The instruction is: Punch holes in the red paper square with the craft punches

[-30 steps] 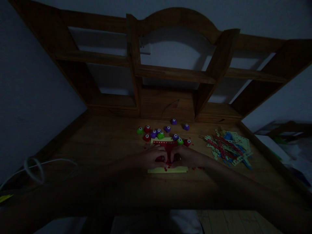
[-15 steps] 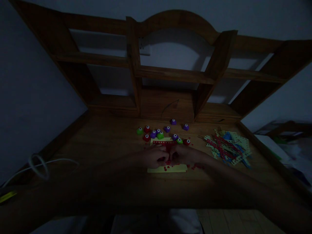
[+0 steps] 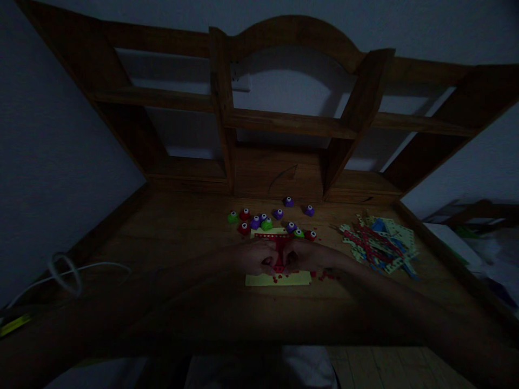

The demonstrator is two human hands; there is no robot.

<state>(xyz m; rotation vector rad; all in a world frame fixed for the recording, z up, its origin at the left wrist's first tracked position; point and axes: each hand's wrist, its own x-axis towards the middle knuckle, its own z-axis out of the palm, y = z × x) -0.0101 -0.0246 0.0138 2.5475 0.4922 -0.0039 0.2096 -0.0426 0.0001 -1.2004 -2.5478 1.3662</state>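
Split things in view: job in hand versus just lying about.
Likely in the job: red piece between left hand and right hand; yellow sheet beneath; red bits.

Apparently lying about: eyed figures (possibly related); heap of flat pieces; white cable; yellow object.

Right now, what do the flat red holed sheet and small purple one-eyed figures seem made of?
Flat red holed sheet: perhaps foam or card, matte, given dull, punched face. Small purple one-eyed figures: possibly plastic, from rounded bodies; dim light hides finish.

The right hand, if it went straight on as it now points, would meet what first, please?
Pointing leftward in the picture, the right hand would probably meet the red piece first, then the left hand; dimness leaves depth and contact unclear.
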